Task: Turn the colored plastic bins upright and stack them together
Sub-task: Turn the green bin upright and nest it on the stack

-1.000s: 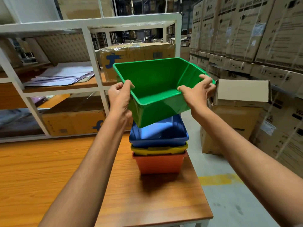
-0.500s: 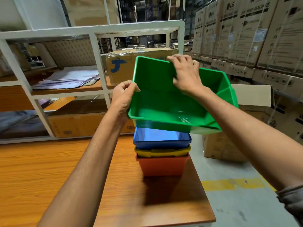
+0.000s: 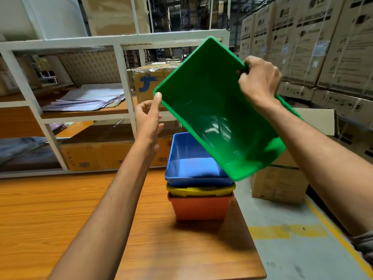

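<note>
Head view, two observers logging.

A: Right hand (image 3: 260,81)?

B: Fingers are curled over the upper right rim of the green bin (image 3: 218,122) and grip it. This hand carries the bin in the air.

A: Left hand (image 3: 148,118)?

B: Spread loosely with the fingers nearly straight, holding nothing. One fingertip is at the bin's left rim corner. Cannot tell whether it is touching or just short.

A: Edges and room?

B: The stack stands upright on the desk (image 3: 60,219): blue bin (image 3: 193,158) nested in yellow bin (image 3: 199,189), which is nested in orange bin (image 3: 199,207). It sits near the desk's right edge, with wood stretching away to its left. Past that edge is floor with a yellow line (image 3: 282,231) and a cardboard box (image 3: 278,182). A white shelf frame (image 3: 121,77) stands behind the desk.

A: Green bin's attitude?

B: Steeply tilted above the stack, with the opening facing the person. The long axis runs diagonally from upper left to lower right. Its lowest corner overlaps the blue bin's right side in view, and contact cannot be told. The left part of the blue bin's opening is uncovered.
</note>
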Available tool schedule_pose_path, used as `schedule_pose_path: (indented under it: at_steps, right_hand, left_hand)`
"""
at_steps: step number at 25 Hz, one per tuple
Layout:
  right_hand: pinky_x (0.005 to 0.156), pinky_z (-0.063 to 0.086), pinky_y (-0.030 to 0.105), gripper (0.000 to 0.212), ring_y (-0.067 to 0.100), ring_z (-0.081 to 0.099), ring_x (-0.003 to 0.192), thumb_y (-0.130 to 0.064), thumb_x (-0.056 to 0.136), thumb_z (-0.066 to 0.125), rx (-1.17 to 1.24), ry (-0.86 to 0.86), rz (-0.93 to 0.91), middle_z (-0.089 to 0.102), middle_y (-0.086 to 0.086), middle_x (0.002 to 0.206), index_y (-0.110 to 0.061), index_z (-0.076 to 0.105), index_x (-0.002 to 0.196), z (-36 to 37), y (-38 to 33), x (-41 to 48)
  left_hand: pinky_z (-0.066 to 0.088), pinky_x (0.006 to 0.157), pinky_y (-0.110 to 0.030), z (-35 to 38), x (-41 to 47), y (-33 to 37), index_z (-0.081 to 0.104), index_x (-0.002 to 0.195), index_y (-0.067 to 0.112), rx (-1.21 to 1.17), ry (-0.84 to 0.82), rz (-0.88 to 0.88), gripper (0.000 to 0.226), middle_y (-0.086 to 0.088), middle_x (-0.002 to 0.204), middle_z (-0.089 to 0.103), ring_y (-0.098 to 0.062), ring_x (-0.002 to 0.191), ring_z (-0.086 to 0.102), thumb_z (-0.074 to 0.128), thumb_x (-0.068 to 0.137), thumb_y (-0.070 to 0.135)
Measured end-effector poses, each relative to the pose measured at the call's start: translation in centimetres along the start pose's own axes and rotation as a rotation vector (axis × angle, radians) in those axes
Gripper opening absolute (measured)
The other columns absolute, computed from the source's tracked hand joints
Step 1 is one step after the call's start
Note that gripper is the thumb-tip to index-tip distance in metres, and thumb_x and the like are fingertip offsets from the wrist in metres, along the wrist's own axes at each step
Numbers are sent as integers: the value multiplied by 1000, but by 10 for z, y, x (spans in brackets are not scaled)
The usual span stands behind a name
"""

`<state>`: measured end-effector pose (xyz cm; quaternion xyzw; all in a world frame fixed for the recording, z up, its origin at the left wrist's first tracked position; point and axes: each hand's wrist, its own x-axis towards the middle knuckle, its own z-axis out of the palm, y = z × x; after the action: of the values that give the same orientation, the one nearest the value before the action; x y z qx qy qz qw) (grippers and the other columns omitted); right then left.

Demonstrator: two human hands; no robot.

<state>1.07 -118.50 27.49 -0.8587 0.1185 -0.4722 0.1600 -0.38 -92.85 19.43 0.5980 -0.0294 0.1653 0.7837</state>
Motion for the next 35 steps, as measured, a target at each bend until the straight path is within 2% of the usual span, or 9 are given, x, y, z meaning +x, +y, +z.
schedule_pose_path:
  at_steps: [5,8,11,14,20,25,30,32,35]
  right_hand:
    - [83,51,30,20,29,70,103,-29,85,70,358,-133,383,76,7,108,-20,75,101,8,19,-3]
    - [89,60,35,40,18,69,96,-3,97,59,847,-534,301,72,7,119,-16,65,134,18,35,-9]
    - [81,55,26,66,12,66,106,3,104,46,1015,-801,161,67,-1,129,-40,40,153,15,47,-29]
    - [76,55,30,70,8,64,98,-3,106,49,1028,-834,139,61,-5,109,-53,33,152,20,59,-45]
    - [74,59,29,35,15,70,93,1,95,64,1303,-706,439,75,1,102,-16,66,125,38,57,-31]
    - [90,56,22,27,10,71,85,-6,97,62,1290,-879,734,76,1,94,-11,68,123,60,54,-26]
    - [38,51,17,4,14,73,58,-1,99,58,1265,-908,978,74,11,76,-5,60,99,73,55,-43]
    - [46,56,17,4,16,74,71,-2,99,59,1221,-928,1018,76,11,83,-6,61,97,83,59,-49]
    - [88,62,29,6,21,76,93,-1,98,59,1161,-943,1065,77,12,94,-6,60,101,96,66,-58]
  left_hand:
    - [56,99,-44,22,-2,-12,56,130,18,213,-199,0,34,-4,126,67,-20,115,66,63,100,34]
    - [54,102,-47,9,11,-11,58,125,19,198,-151,37,24,-11,126,66,-26,119,64,61,101,16]
    - [51,104,-50,-6,20,-15,60,121,21,140,-128,-17,21,-6,121,69,-20,111,64,58,103,12]
    - [53,96,-45,-16,23,-22,60,124,23,145,-116,-19,24,2,118,70,-15,107,65,56,104,12]
    - [54,90,-38,-17,37,-14,60,128,17,134,-153,-104,25,-2,127,68,-16,112,65,55,104,14]
    - [55,92,-37,-15,64,-20,70,120,11,175,-158,-289,22,-10,126,70,-25,113,66,56,103,15]
    - [64,61,-33,-15,59,-44,67,103,8,132,-142,-524,13,-12,118,68,-23,94,71,63,100,20]
    - [63,57,-31,-16,60,-56,67,99,8,157,-115,-535,11,-11,125,67,-23,98,71,65,99,18]
    - [52,39,-21,-19,60,-71,65,99,7,166,-99,-561,9,-10,124,66,-15,69,70,63,100,16]
